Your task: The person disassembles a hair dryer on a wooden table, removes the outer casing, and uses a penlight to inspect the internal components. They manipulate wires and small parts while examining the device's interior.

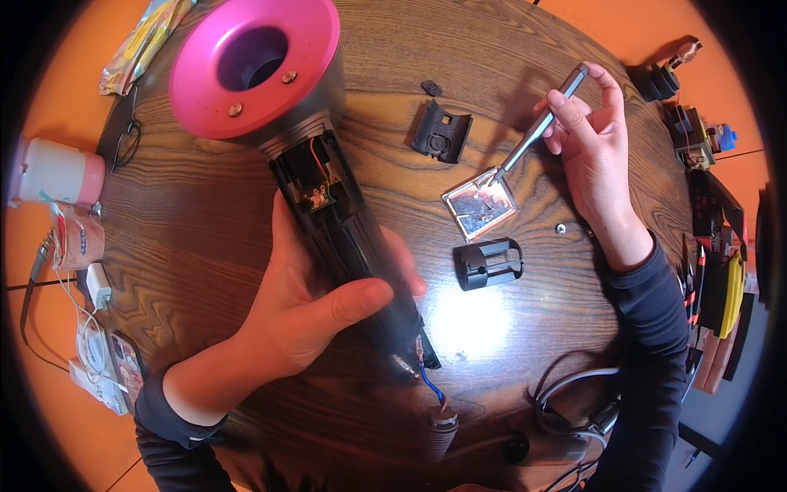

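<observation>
My left hand [320,316] grips the dark handle [352,258] of an opened hair dryer whose round pink head [197,90] points up-left. A red wire and a small circuit board [316,197] show in the handle; a blue wire [432,389] leaves its lower end for a cord fitting [443,426]. My right hand [590,139] holds a slim silver screwdriver [543,119], its tip at a small square dish [471,213] with small metal parts in it. Nearby lie a black cover [441,127], a small black piece [432,87], a slotted black sleeve [488,262] and a tiny silver part [561,229].
The round wooden table [188,279] has a packet [131,49], a pink-and-white container [61,170], chargers [98,287] and a phone [125,365] at its left rim. Tools and components [721,291] line the right rim; cables [566,385] lie at lower right.
</observation>
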`<state>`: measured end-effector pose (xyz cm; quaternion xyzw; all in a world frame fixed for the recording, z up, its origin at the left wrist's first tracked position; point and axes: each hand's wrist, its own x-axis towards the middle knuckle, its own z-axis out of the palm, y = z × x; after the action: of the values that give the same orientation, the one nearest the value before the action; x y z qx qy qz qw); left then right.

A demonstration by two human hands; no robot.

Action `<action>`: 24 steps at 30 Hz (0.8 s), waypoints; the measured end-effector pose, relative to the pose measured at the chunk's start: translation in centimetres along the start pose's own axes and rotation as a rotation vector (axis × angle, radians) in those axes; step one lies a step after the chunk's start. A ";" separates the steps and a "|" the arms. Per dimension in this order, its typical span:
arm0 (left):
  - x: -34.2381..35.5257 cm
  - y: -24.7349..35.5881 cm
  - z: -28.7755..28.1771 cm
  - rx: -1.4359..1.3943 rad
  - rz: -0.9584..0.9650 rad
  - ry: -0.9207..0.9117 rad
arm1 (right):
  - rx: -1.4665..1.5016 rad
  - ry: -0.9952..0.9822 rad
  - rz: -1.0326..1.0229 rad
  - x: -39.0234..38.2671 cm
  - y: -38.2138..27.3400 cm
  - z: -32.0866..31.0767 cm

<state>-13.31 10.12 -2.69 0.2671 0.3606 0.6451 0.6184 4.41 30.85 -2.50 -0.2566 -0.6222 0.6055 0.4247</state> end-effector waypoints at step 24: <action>0.0 0.1 -0.1 0.014 0.003 -0.012 | 0.015 -0.120 -0.043 -0.1 0.1 0.0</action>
<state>-13.39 10.14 -2.68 0.2758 0.3609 0.6418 0.6179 4.44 30.79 -2.63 -0.2034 -0.6473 0.6152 0.4014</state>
